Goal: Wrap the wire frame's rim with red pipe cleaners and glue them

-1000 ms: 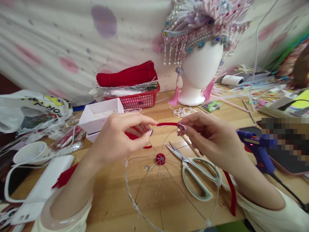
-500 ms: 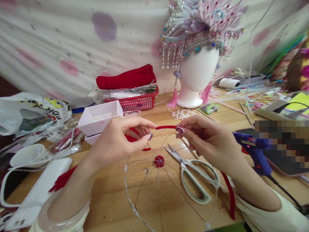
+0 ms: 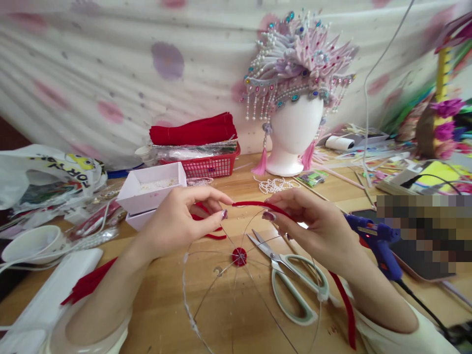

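Note:
My left hand (image 3: 180,221) pinches one end of a red fuzzy pipe cleaner (image 3: 254,203) between thumb and forefinger. My right hand (image 3: 313,226) pinches the same strip a little to the right, and the strip runs on under that hand toward the table's near edge. Both hands hover above a round wire frame (image 3: 206,275) with thin spokes that meet at a small red hub (image 3: 239,256).
Green-handled scissors (image 3: 295,285) lie right of the hub. A blue glue gun (image 3: 376,241) rests at right. A pink box (image 3: 153,189), a red basket (image 3: 210,164) of red strips and a white mannequin head (image 3: 295,132) with a jewelled headdress stand behind.
The view has tilted upward, so everything sits lower in frame. My right hand has slid rightward along the red strip, and more of the strip shows between my hands.

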`<state>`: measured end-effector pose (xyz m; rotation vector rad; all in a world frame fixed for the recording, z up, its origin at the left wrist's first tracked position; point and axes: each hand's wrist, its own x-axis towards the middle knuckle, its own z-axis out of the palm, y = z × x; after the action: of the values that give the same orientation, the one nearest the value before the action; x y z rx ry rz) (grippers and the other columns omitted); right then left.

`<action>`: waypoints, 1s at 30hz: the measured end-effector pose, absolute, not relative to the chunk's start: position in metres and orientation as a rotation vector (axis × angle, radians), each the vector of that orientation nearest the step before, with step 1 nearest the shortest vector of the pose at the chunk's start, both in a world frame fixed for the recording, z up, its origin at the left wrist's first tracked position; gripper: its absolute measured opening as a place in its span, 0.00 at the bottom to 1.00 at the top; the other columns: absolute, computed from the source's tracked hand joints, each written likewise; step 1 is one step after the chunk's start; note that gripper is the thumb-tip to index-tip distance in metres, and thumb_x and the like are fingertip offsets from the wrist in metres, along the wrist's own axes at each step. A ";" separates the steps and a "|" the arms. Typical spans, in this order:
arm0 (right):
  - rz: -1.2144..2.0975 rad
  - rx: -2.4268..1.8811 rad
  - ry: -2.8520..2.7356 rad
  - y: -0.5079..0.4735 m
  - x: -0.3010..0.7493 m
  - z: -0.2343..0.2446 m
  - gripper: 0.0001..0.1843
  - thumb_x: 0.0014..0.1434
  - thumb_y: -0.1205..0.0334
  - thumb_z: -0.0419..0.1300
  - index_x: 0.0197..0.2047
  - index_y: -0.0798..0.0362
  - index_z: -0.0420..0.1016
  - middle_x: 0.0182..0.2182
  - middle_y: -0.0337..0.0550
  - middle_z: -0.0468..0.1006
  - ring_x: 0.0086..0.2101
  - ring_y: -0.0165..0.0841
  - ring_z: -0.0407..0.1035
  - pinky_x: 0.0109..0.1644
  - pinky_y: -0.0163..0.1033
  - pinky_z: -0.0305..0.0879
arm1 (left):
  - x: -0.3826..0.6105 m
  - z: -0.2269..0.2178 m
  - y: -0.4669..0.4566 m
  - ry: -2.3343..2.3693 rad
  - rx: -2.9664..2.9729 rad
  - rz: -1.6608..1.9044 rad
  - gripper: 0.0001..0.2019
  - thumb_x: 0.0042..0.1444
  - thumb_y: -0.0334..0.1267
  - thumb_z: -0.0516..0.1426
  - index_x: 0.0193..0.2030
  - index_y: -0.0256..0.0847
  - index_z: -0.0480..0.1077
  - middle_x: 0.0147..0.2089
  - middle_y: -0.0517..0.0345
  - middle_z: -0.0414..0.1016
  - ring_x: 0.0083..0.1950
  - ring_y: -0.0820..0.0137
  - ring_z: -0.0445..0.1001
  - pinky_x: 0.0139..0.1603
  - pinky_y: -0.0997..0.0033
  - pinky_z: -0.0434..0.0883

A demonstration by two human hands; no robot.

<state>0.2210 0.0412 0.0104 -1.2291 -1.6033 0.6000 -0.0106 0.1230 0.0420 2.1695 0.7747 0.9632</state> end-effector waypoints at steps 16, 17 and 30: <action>0.454 -1.198 -1.663 0.043 0.222 0.006 0.06 0.66 0.61 0.62 0.45 0.49 0.78 0.31 0.40 0.82 0.26 0.30 0.74 0.30 0.34 0.72 | -0.009 0.042 0.123 0.763 2.187 0.971 0.11 0.53 0.31 0.61 0.42 0.44 0.80 0.29 0.62 0.81 0.29 0.73 0.80 0.27 0.81 0.78; 0.437 -1.192 -1.672 0.043 0.222 0.007 0.07 0.66 0.62 0.62 0.46 0.49 0.79 0.32 0.41 0.83 0.28 0.31 0.76 0.31 0.35 0.74 | -0.009 0.042 0.122 0.755 2.188 0.969 0.11 0.53 0.31 0.61 0.42 0.44 0.81 0.29 0.62 0.81 0.28 0.73 0.80 0.26 0.81 0.78; 0.496 -1.148 -1.662 0.046 0.225 0.006 0.08 0.66 0.62 0.62 0.46 0.52 0.81 0.28 0.38 0.82 0.29 0.30 0.77 0.31 0.33 0.72 | -0.011 0.041 0.120 0.811 2.154 0.887 0.10 0.53 0.33 0.63 0.43 0.43 0.80 0.31 0.62 0.82 0.31 0.73 0.81 0.29 0.81 0.78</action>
<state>0.2251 0.0462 0.0062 -1.1478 -1.6624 0.4956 -0.0110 0.1205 0.0413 2.1543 0.8113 0.8868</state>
